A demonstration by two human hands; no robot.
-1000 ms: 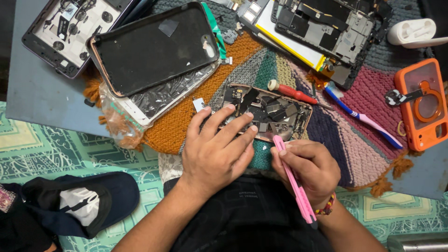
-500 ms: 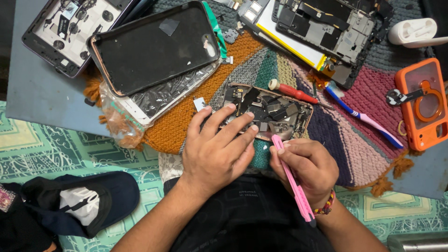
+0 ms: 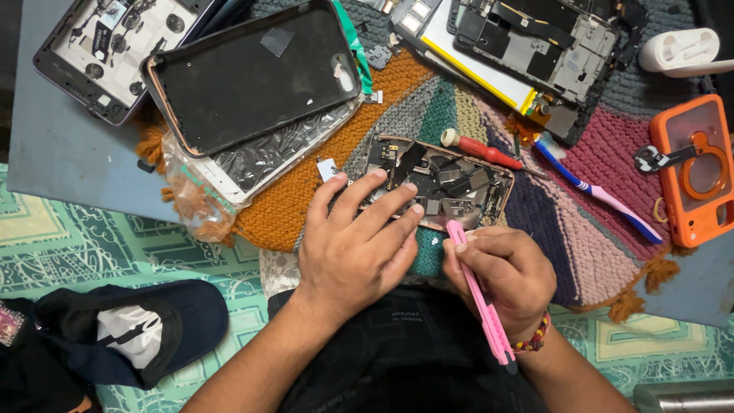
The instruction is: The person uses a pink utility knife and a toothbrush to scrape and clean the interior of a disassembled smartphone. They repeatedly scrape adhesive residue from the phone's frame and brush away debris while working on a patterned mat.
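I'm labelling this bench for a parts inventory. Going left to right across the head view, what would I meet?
Dark cap → black phone back cover → left hand → opened phone frame → right hand holding a pink cutter → blue-and-pink toothbrush → orange phone case.

Low grey-blue table point(image 3: 61, 145) standing on a green patterned floor covering point(image 3: 115, 252). A multicoloured knitted mat point(image 3: 321, 203) with fringed corners covers most of the table. On the mat lie an opened phone body point(image 3: 451, 180), a red-handled screwdriver point(image 3: 482, 151), a blue-and-pink toothbrush point(image 3: 596, 191), a black phone frame point(image 3: 252, 73) stacked on a bagged panel point(image 3: 229, 172), and a dismantled device with a yellow-edged battery point(image 3: 527, 46). An orange phone case point(image 3: 699, 168) overlaps the mat's right edge. A dark cap point(image 3: 130, 333) rests on the floor covering.
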